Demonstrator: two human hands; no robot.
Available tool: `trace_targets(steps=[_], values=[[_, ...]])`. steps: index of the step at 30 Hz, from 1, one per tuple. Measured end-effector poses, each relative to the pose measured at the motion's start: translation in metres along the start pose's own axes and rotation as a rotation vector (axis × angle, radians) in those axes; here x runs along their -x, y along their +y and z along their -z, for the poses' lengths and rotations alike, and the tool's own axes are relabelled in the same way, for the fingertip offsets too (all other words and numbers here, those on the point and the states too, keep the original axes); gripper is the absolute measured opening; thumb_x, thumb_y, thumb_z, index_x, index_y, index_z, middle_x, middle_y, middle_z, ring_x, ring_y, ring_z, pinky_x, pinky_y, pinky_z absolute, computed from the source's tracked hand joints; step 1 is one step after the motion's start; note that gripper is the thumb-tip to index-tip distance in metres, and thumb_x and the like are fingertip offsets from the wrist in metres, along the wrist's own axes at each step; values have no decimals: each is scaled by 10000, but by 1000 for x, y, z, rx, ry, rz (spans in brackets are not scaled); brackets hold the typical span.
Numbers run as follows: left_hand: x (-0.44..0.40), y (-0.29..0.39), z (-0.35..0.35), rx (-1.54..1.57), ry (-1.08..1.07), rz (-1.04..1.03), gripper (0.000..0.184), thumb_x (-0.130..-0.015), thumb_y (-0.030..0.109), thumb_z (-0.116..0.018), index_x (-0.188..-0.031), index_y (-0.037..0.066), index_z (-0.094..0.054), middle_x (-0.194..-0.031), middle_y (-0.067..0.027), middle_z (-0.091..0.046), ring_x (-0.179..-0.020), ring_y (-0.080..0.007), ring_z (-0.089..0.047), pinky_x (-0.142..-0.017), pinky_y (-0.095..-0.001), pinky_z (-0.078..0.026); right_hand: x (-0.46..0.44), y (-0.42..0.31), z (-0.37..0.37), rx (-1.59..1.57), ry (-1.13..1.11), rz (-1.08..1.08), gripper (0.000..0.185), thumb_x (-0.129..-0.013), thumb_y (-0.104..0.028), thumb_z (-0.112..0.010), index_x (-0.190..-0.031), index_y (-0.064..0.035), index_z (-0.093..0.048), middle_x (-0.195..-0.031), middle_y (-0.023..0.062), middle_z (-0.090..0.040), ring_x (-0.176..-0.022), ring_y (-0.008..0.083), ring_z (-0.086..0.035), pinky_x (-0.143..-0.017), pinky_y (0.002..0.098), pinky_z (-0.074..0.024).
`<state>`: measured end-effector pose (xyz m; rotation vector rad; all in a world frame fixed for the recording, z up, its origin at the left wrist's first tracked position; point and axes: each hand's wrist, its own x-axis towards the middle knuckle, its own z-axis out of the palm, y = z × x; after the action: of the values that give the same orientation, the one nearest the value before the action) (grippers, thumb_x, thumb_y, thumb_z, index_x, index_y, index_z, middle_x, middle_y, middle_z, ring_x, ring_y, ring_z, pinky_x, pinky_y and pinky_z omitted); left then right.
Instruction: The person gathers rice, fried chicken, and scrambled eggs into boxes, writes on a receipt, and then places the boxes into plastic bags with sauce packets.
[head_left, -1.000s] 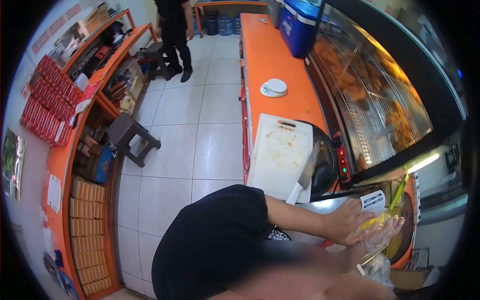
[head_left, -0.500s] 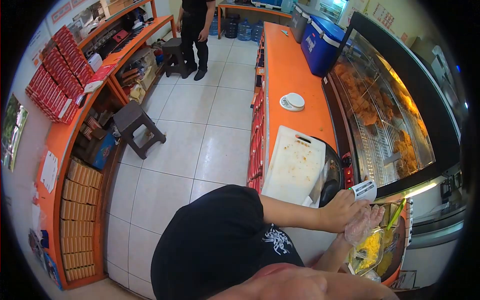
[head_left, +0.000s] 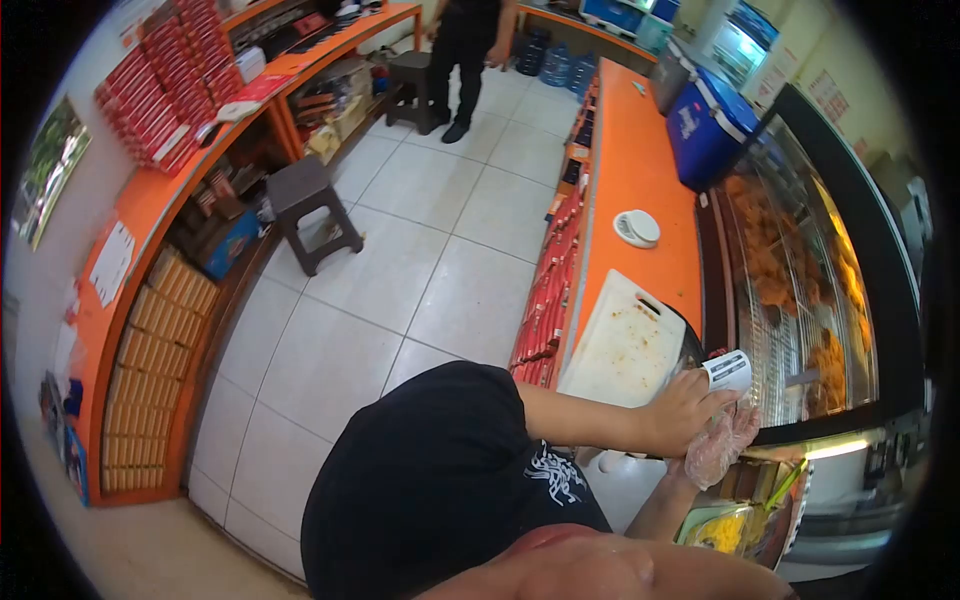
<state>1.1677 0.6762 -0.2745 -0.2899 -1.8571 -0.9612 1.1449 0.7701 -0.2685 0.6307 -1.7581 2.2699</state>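
Observation:
My bare left hand [head_left: 683, 412] is closed around a white paper packet [head_left: 728, 373] with dark printed text. Right below it, my right hand [head_left: 720, 448], in a clear plastic glove, curls its fingers at the packet's lower end; the two hands are close together, and what the packet contains is hidden. Under the hands a container of yellow shredded food [head_left: 722, 532] sits by a bright green strip-like object [head_left: 788, 484]. Beside my left forearm lies a white cutting board [head_left: 625, 340] with crumbs on it.
A glass display case [head_left: 800, 270] with fried pieces stands at the counter's right. A white kitchen scale [head_left: 637, 228] and blue cooler [head_left: 705, 130] are on the orange counter [head_left: 640, 130]. Behind are dark stools [head_left: 305, 200], stacked red boxes [head_left: 150, 105], and a person in black [head_left: 462, 60].
My view has tilted and turned, so the counter, stools and display case sit further right. Both hands remain together at the paper packet, with little movement.

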Motion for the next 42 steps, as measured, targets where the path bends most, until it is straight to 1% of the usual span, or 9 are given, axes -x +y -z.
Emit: trace_targets(steps=[13,15,17,19,22,23,26,32,42], values=[[69,71,49,-103,0,147,554,-677,287,-590,-1149,62,-404,-886,-209,-448,-821,-353,-428,-715,-418,-335,81,-26,25,72,-166,98,553,-825,-200,-476,-1275,-67,-182,-1266,117,-272,-1161,232,-314,-941,354,-304],[88,93,52,-42,-101,124,573,-670,291,-601,-1157,68,-398,-908,-207,-448,-832,-353,-427,-731,-429,-335,94,-36,56,892,-262,541,506,-838,-200,-452,-1265,-53,-224,-1217,127,-345,-1127,240,-356,-922,351,-315],[106,104,72,-12,-195,113,591,-663,296,-613,-1164,74,-392,-930,-205,-447,-842,-354,-425,-746,-439,-335,109,-26,90,416,-118,347,369,-874,-238,-378,-1142,15,-399,-1176,151,-415,-1122,262,-378,-931,358,-301],[116,101,109,-79,-195,33,541,-649,303,-628,-1111,77,-460,-908,-184,-484,-847,-353,-452,-782,-453,-340,116,-37,137,1115,-139,599,440,-847,-254,-425,-1212,-31,-324,-1174,135,-419,-1119,247,-389,-912,353,-318],[107,42,235,-542,127,215,154,-768,149,-450,-806,62,-572,-658,-147,-542,-625,-293,-527,-570,-408,-413,135,-52,145,224,101,249,517,-817,-258,-473,-1253,-68,-269,-1180,126,-418,-1126,242,-388,-907,353,-323],[97,31,302,-694,364,-16,176,-773,149,-438,-831,64,-581,-660,-160,-536,-600,-304,-518,-554,-407,-411,138,-53,145,202,92,239,517,-817,-258,-473,-1253,-68,-269,-1180,126,-418,-1126,242,-388,-907,353,-323],[81,57,491,-897,397,967,379,-679,160,-525,-1051,88,-530,-878,-186,-585,-832,-290,-574,-722,-389,-440,158,-96,104,-129,222,0,531,-802,-242,-488,-1259,-76,-274,-1209,116,-399,-1129,262,-366,-917,374,-298],[151,43,733,-1337,467,1384,780,-713,174,-432,-1335,177,39,-1154,-233,-452,-1052,-321,-473,-914,-360,-336,172,-109,74,-130,58,6,551,-793,-224,-501,-1271,-95,-259,-1244,115,-356,-1153,279,-303,-947,407,-205],[130,81,713,-1250,419,1428,783,-698,154,-434,-1327,203,29,-1131,-218,-478,-1029,-313,-491,-887,-356,-358,176,-128,50,-276,8,-90,566,-770,-206,-489,-1273,-108,-250,-1284,146,-281,-1184,294,-259,-938,431,-195]])
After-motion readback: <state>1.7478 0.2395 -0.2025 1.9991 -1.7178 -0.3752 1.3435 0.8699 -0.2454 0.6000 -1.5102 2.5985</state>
